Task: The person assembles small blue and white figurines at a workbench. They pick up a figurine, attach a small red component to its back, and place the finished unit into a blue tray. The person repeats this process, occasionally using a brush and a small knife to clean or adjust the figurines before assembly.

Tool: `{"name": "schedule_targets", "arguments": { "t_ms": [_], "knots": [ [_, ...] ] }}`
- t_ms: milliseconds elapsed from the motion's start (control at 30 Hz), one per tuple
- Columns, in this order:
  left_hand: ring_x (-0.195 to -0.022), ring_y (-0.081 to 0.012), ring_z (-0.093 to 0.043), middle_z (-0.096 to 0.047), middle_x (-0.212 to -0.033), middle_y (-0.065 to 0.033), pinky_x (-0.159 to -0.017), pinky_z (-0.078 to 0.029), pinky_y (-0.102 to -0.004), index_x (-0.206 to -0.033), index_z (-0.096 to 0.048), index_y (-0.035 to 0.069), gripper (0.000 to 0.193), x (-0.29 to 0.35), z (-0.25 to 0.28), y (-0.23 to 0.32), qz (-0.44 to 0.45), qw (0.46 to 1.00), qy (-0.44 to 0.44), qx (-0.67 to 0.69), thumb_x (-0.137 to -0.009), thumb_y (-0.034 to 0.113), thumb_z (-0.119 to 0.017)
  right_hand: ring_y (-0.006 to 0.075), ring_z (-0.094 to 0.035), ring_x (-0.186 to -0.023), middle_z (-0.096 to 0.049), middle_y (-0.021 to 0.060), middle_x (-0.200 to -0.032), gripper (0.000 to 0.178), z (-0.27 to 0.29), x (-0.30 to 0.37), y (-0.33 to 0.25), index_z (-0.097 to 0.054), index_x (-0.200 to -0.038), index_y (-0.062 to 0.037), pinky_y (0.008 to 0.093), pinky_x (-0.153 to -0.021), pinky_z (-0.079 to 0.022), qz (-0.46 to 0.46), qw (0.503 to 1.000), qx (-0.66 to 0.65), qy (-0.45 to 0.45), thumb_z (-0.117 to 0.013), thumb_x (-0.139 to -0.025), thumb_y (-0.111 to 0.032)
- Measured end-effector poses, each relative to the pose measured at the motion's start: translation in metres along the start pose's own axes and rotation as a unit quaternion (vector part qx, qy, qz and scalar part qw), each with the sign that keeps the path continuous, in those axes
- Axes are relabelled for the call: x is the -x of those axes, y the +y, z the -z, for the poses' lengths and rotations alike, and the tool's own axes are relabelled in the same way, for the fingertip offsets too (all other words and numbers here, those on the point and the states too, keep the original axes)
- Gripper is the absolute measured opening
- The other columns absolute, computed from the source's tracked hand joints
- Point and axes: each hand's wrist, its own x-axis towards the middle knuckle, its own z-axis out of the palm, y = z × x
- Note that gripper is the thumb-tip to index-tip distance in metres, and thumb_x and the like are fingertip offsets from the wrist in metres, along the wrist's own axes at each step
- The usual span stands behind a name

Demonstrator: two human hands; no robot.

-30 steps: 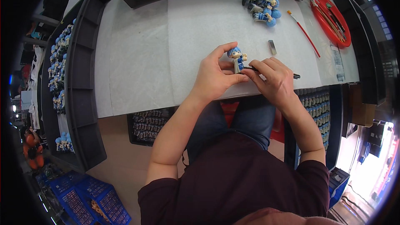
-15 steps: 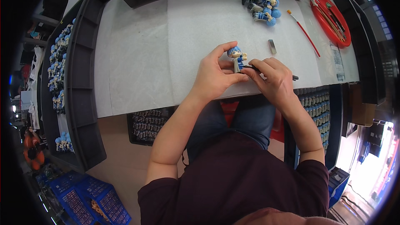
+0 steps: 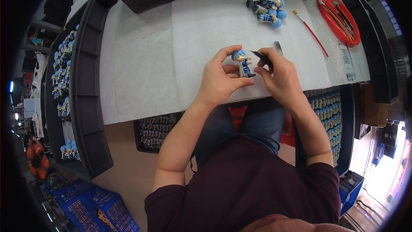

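Observation:
My left hand is closed around a small figurine with blue hair, a pale cape, blue clothes and dark shoes. The index finger rests on its head and the thumb lies by its feet, so it stands upright above the table's near edge. In my right hand is a slim black pen-shaped tool, its narrow tip angled up and left, just apart from the figurine's head. Whether it is a pen or a blade I cannot tell. A small grey metal block lies just beyond my right hand.
Several similar figurines lie at the table's far side. A red-handled brush and a red tray of brushes lie at right. Dark bins border the table at left and back. More figurines fill a crate below right.
My right hand has drawn the black tool off the figurine's lower body, and its tip now points up near the head. The figurine is turned slightly, showing its front and shoes.

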Motion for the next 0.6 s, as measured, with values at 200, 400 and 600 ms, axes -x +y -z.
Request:
{"name": "schedule_targets", "arguments": {
  "t_ms": [200,400,600],
  "knots": [
    [-0.095,-0.0223,-0.061,-0.043,-0.125,-0.0137,-0.082,-0.055,-0.0311,-0.126,-0.040,-0.002,0.070,0.001,0.003,-0.001,-0.016,1.000,0.003,0.017,-0.064,-0.015,-0.071,0.0319,-0.057,-0.086,-0.059,0.0172,-0.094,0.034,0.044,-0.011,0.033,-0.055,-0.112,-0.0005,0.0388,-0.074,-0.044,-0.053,0.989,0.102,0.089,-0.059,-0.078,-0.001],
    [-0.096,-0.0232,-0.061,-0.044,-0.125,-0.0132,-0.083,-0.055,-0.0316,-0.127,-0.039,-0.002,0.072,-0.001,0.000,0.001,-0.013,1.000,-0.005,0.019,-0.064,-0.015,-0.070,0.0315,-0.055,-0.091,-0.059,0.0166,-0.099,0.033,0.053,-0.020,0.087,-0.058,-0.112,-0.0016,0.0386,-0.080,-0.044,-0.040,0.958,0.259,0.116,-0.060,-0.080,-0.004],
    [-0.096,-0.0237,-0.061,-0.044,-0.127,-0.0144,-0.082,-0.055,-0.0319,-0.129,-0.038,-0.002,0.074,0.000,0.001,0.001,-0.012,1.000,0.001,-0.019,-0.064,-0.015,-0.070,0.0332,-0.057,-0.093,-0.060,0.0166,-0.099,0.027,0.072,-0.044,0.091,-0.061,-0.105,-0.0032,0.0397,-0.081,-0.045,-0.040,0.964,0.201,0.172,-0.060,-0.078,-0.001]
  ]
}}
